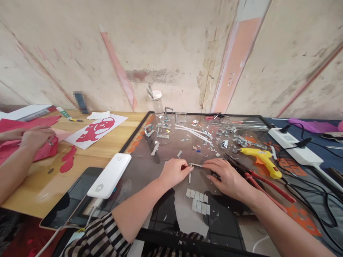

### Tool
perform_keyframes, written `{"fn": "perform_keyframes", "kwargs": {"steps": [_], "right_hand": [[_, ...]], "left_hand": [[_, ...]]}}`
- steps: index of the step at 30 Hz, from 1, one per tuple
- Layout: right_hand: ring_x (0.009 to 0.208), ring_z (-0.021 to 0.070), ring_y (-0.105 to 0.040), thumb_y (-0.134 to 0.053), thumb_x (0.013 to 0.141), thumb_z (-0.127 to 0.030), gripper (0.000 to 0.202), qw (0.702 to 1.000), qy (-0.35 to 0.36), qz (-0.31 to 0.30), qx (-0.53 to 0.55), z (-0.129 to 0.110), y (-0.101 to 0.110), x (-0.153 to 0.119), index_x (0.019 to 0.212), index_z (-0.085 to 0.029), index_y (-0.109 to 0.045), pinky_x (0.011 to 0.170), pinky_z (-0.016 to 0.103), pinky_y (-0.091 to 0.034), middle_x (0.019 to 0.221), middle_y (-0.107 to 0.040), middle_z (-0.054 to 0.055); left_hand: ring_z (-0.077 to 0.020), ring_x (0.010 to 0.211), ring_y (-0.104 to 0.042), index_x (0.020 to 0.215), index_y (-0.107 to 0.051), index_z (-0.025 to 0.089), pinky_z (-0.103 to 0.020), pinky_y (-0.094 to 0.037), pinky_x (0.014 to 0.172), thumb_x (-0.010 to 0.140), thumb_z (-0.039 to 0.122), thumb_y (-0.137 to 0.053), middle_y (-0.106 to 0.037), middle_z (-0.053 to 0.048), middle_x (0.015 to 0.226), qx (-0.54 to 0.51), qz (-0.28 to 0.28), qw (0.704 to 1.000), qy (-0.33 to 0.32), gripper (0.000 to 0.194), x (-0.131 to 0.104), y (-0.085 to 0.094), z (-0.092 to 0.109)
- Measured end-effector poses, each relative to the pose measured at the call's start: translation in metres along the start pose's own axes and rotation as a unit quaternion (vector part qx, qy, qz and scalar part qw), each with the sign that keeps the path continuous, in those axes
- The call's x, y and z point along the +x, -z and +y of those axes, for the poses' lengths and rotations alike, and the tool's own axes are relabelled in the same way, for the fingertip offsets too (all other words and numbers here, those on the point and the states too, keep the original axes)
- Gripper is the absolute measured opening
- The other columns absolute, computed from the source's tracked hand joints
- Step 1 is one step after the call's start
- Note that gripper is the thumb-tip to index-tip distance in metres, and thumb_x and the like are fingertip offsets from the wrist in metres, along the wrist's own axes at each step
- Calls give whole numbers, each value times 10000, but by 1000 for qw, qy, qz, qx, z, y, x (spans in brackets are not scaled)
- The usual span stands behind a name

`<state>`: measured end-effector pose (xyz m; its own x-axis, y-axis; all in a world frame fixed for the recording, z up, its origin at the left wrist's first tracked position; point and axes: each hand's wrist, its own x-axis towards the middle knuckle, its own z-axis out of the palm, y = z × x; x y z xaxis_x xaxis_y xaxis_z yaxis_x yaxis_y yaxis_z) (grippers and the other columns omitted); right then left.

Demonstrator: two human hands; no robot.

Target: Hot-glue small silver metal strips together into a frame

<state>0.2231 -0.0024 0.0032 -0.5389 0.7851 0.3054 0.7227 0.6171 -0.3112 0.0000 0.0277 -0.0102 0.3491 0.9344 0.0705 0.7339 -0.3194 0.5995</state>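
Note:
A thin light strip (197,165) lies on the dark glossy board (139,171), with a second short strip (190,177) running toward me from its left end. My left hand (174,172) has thumb and forefinger closed in a pinch at the corner where they meet; whether the strips are joined I cannot tell. The fingertips of my right hand (227,176) touch the other end of the first strip, its thumb held apart. Closer to me, several small grey rectangular pieces (199,200) lie in two rows.
Right of my right hand are red-handled pliers (270,185), a yellow glue gun (257,157) and a white power strip (294,146) with cables. Metal scraps (225,137) litter the board's far side. At left are a power bank (109,175), a tablet (72,196) and another person's hand (37,139) on red paper.

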Motion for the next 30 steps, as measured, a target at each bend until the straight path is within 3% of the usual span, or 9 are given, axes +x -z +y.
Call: {"fn": "perform_keyframes", "kwargs": {"steps": [10, 30], "right_hand": [[1017, 229, -555, -518, 809, -134, 297, 999, 11, 31, 1, 1, 3, 1, 1088, -192, -600, 874, 418, -435, 1108, -626, 99], [967, 223, -567, -510, 810, -127, 279, 1000, 12, 21, 2, 3, 2, 1, 1060, -202, -606, 850, 407, -436, 1058, -647, 81]], "left_hand": [[-106, 500, -425, 624, -615, 184, -225, -270, 503, 795, 453, -509, -521, 26, 517, -12, 0, 1000, -4, 336, 2, 1, -1], [-99, 490, -403, 603, -608, 176, -222, -265, 504, 792, 386, -517, -507, 25, 510, -20, -2, 1000, -2, 297, 0, 2, 0]]}}
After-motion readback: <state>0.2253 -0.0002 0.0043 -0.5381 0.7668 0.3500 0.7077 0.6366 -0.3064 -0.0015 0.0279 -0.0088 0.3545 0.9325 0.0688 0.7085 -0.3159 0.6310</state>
